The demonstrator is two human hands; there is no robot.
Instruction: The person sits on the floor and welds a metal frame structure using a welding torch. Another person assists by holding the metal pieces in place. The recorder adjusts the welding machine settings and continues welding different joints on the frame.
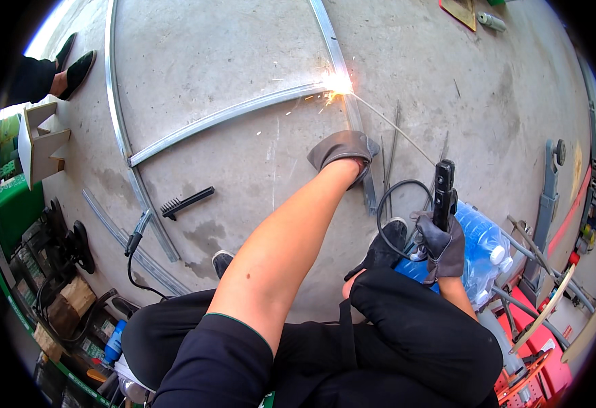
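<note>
In my right hand (442,246), in a grey work glove, I grip a black welding electrode holder (443,194). A thin welding rod (396,128) runs from it up to bright sparks (339,85), where a steel crossbar (223,122) meets the right-hand steel rail (328,34). My left hand (344,151), gloved too, rests on or around that rail just below the sparks; the loose cuff hides its fingers. Farther left, the crossbar's other end meets a second steel rail (114,88). An earth clamp (139,230) with a black cable sits at that rail's lower part.
A wire brush (188,202) lies inside the frame, and loose steel strips (125,238) lie at left. Water bottles in blue wrap (475,251) stand beside my right hand. Another person's shoes (77,71) are at far left. Thin rods (392,160) lie near my left glove.
</note>
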